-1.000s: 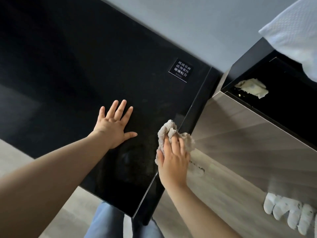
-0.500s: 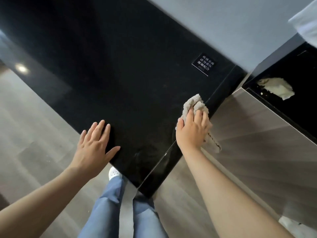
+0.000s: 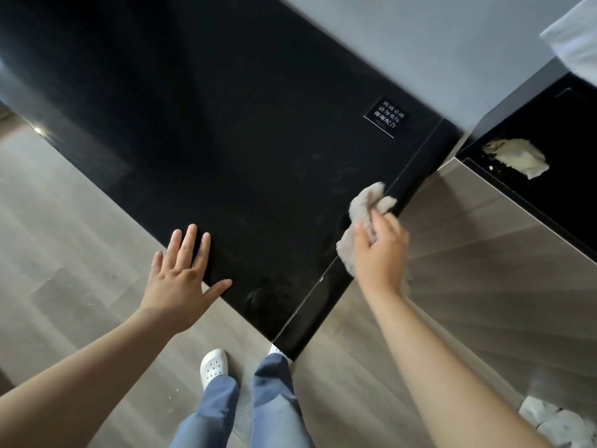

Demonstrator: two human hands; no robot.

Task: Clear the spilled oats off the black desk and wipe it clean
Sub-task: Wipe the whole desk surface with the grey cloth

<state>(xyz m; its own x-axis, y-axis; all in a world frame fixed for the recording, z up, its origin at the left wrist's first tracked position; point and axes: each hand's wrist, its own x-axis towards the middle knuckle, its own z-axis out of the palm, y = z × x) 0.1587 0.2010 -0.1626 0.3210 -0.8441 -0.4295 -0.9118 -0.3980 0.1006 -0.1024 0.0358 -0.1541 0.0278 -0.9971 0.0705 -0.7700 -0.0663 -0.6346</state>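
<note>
The glossy black desk [image 3: 226, 130] fills the upper middle of the head view. No oats show on its top, only faint smears near the front corner. My left hand [image 3: 181, 279] lies flat with spread fingers on the desk's front edge. My right hand [image 3: 379, 253] grips a crumpled beige cloth [image 3: 361, 211] at the desk's right edge, above the dark side strip. The hand is a little blurred.
A small black label with white characters [image 3: 385, 117] sits near the desk's back right corner. To the right stands a black bin [image 3: 533, 124] with a crumpled tissue [image 3: 517, 155] and crumbs inside. Pale specks dot the grey wood floor [image 3: 64, 253]. White paper [image 3: 559, 421] lies at bottom right.
My right hand slid the cloth along the desk's right edge and has lifted slightly. My left hand stays flat at the front edge. The view pulled back, showing legs and a white shoe.
</note>
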